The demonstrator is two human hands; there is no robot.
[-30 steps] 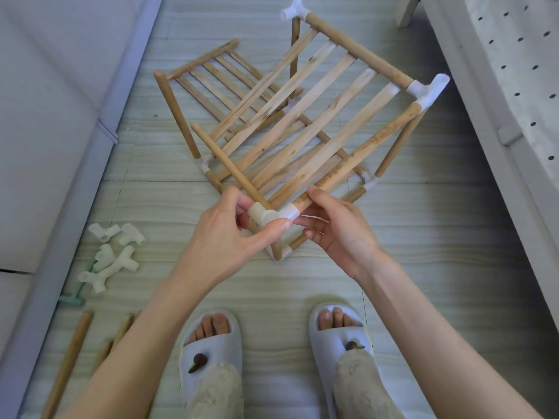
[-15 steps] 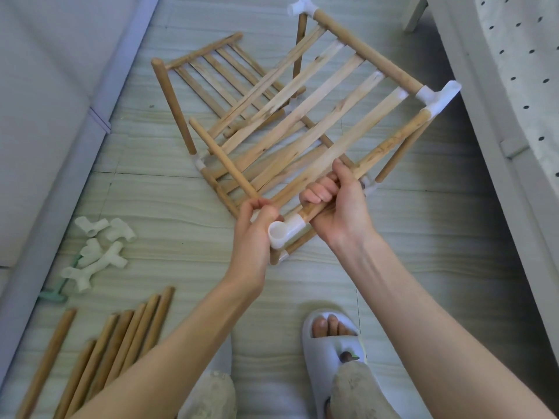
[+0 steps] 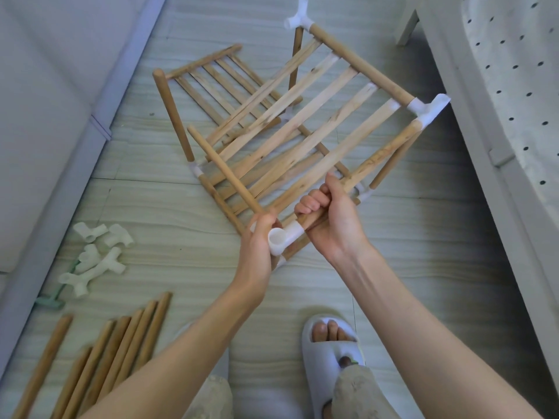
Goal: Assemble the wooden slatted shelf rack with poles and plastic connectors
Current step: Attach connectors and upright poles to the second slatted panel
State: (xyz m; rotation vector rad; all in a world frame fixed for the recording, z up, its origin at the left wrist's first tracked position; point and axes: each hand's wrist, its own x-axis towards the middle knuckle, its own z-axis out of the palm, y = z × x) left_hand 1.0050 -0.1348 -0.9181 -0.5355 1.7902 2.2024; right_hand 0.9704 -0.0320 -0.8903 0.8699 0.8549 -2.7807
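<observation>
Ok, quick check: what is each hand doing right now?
Left hand: closed, gripping the white connector at the rack's near corner.
Right hand: closed around the rack's side pole, just above that connector.

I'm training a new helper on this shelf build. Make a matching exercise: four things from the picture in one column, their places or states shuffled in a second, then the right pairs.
Things:
1. corner connector
2. spare poles
3. loose connectors
4. side pole

Places:
A. gripped by the right hand
B. heaped on the floor by the sofa
C. held by the left hand
D. lying side by side, bottom left

Pairs: 1-C, 2-D, 3-B, 4-A
</observation>
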